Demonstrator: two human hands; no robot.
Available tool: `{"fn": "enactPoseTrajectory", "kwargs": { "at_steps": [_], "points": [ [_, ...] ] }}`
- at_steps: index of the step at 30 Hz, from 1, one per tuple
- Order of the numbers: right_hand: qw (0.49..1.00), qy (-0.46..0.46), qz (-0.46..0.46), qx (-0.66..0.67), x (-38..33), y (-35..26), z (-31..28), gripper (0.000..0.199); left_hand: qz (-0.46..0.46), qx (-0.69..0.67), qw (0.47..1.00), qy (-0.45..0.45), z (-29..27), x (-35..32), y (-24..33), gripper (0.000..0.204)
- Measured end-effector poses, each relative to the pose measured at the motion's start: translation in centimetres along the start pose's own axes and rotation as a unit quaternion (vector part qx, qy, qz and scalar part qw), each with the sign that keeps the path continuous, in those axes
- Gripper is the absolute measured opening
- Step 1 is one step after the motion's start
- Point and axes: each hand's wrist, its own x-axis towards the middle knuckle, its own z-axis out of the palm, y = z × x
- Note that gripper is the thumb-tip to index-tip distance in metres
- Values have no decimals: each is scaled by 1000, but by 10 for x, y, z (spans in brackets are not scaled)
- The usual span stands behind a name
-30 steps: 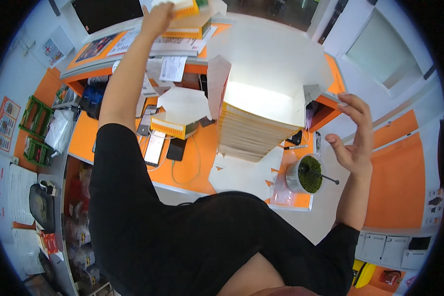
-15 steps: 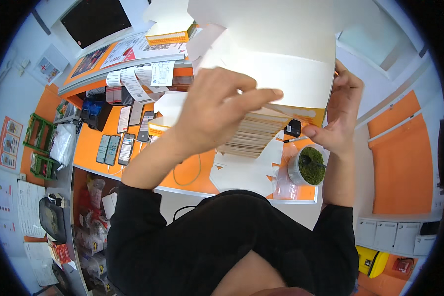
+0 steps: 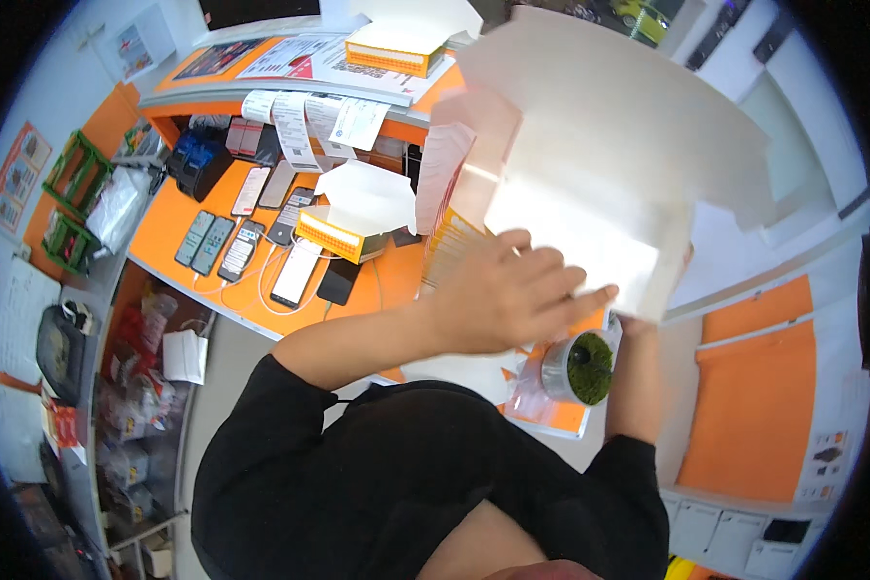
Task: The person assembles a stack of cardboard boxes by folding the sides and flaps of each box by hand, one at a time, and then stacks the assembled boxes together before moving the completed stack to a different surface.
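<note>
A large cardboard box (image 3: pixel 590 208), white inside with wide raised flaps, is held up tilted before me. A yellow-orange printed strip (image 3: pixel 449 237) shows at its left side. My left hand (image 3: pixel 512 295) lies across the box's near part, its fingers half bent and apart, slightly blurred. Behind the box's right side my right hand (image 3: pixel 636 327) supports it; most of its fingers are hidden, with a fingertip showing past the edge. Below the box, white cut cardboard (image 3: pixel 464 375) lies on the orange table.
A pot of green moss (image 3: pixel 575 367) stands near the table's right corner. Several phones with cables, one a white-screened phone (image 3: pixel 297 274), lie at the left. A small open box (image 3: pixel 358 208) sits beside them, another small box (image 3: pixel 396 53) on the shelf with papers behind.
The large box has shifted down and right and tilted, hiding the layered stack below it. My left hand moved right and lower; my right hand went mostly behind the box. The view has turned.
</note>
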Motion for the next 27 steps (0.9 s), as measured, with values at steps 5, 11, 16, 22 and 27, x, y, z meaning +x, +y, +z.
{"fn": "enactPoseTrajectory", "kwargs": {
  "at_steps": [5, 11, 16, 22, 27],
  "points": [
    [997, 38, 28, 61, -26, 22, -9, 101, 2, 5, 999, 51, -10, 4, 15, 42],
    [995, 34, 39, 89, -27, 42, -12, 111, 4, 12, 997, 73, -4, 4, 11, 42],
    [994, 29, 37, 96, -21, 52, -9, 119, -43, 29, 997, 59, 16, 9, -14, 43],
    [996, 45, 36, 73, 1, 34, 9, 120, -73, 2, 995, 66, 22, 14, -30, 47],
    [998, 25, 57, 22, 14, 15, 24, 96, -99, -35, 994, -3, 10, 14, -48, 52]
  ]
}}
